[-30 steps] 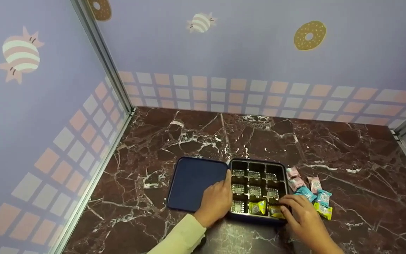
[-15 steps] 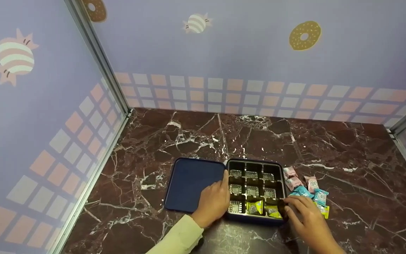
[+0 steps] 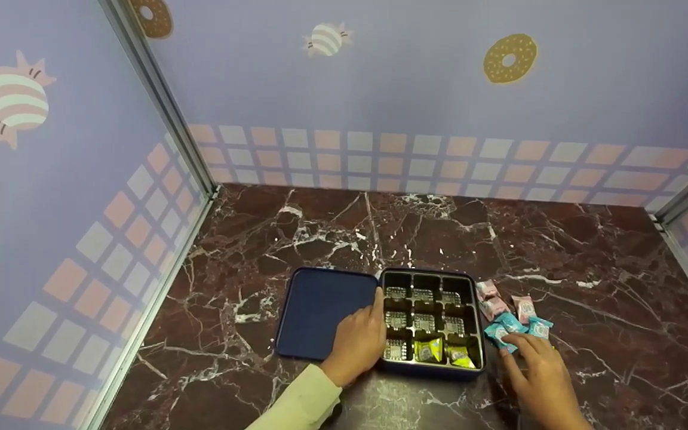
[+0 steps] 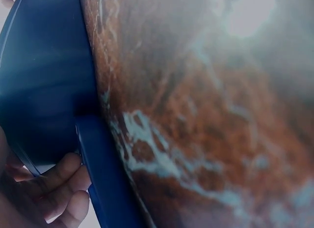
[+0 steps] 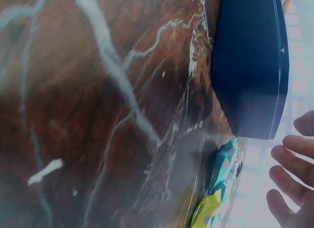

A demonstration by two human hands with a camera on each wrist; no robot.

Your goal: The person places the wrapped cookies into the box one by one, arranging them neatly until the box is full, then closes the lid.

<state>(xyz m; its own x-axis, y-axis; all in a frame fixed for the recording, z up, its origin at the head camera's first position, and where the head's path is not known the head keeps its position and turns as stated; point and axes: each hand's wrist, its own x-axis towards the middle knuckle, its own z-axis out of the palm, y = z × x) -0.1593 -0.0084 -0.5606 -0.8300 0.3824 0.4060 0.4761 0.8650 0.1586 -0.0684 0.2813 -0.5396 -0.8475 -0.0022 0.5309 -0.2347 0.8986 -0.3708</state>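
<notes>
A dark blue box (image 3: 433, 373) with a black tray (image 3: 412, 303) of small compartments stands on the table. Two yellow wrapped candies (image 3: 429, 350) lie in its near row, in the middle and right compartments. My left hand (image 3: 359, 340) rests at the box's left side, over the edge of the blue lid (image 3: 326, 313); its index finger lies along the rim. To the right of the box, my right hand (image 3: 538, 370) reaches over blue wrapped candies (image 3: 502, 335), fingertips right at the nearest one. Its fingers are spread and hold nothing in the right wrist view.
Pink wrapped candies (image 3: 524, 309) lie behind the blue ones, by the box's right side. A yellow candy (image 5: 207, 208) on the table is mostly hidden by my right hand in the head view. Patterned panels (image 3: 356, 71) enclose the marble table (image 3: 248, 251).
My right hand has left the box's near right compartment, where a yellow candy now shows fully, and moved right to the blue candies. The left hand stays at the box.
</notes>
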